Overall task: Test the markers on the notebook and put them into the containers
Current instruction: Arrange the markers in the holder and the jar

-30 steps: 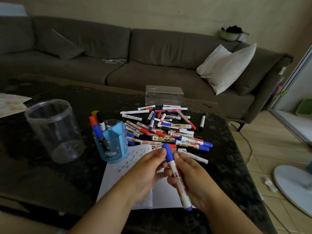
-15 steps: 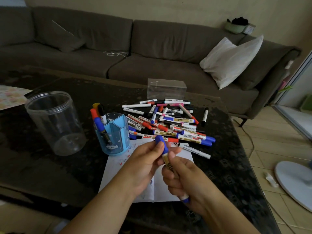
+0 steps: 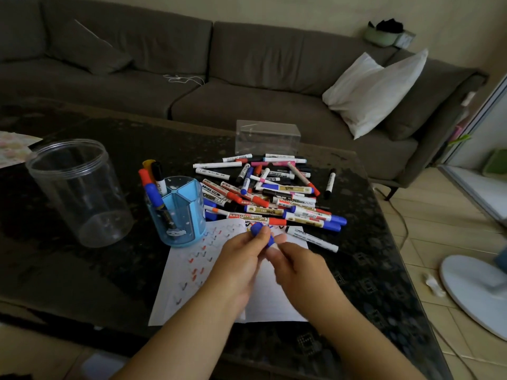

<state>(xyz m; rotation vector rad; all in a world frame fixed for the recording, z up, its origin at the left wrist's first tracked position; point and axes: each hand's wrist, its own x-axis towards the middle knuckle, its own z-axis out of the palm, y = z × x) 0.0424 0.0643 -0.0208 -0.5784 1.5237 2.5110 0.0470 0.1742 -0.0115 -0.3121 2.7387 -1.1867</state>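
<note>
Both my hands on one blue marker cap [image 3: 262,233], above the notebook [image 3: 219,272].

My left hand [image 3: 241,259] pinches the cap; my right hand [image 3: 299,272] is curled, its grip I cannot tell. Three containers: clear jar [image 3: 79,190], blue holder [image 3: 182,212] with four markers, clear box [image 3: 267,138]. The marker pile [image 3: 271,193] is too tangled to count.

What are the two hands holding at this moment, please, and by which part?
The left hand pinches a blue-capped marker by its cap; the right hand grips its hidden barrel.

Printed labels can be seen on the white-barrelled markers [image 3: 270,193] piled on the dark table [image 3: 82,270], but no text can be read.
</note>
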